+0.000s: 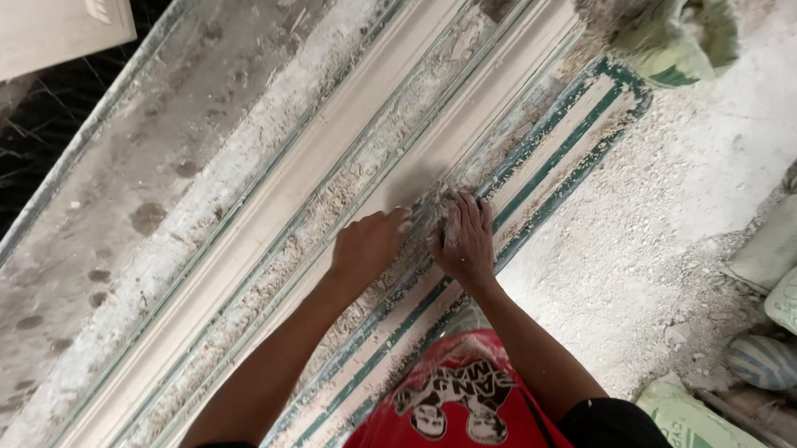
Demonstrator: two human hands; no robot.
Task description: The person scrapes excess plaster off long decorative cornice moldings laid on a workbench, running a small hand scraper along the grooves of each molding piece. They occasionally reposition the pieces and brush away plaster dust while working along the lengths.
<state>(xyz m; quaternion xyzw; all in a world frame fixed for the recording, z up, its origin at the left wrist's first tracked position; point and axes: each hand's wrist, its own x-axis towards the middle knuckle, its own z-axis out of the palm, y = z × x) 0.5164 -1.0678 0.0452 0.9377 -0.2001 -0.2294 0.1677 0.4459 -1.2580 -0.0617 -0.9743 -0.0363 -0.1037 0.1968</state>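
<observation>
Between your two hands, a clump of pale fibre mixed with wet plaster (431, 207) sits on the long moulding form. Your left hand (368, 247) has its grip curled, fingertips pressing the clump's left edge; your right hand (463, 240) lies flat, fingers spread over it. Beneath runs the white plaster cornice strip (264, 218) with green-edged channels (545, 159), on a dusty grey surface (132, 176). Sacks (795, 268) lie on the floor to your right
</observation>
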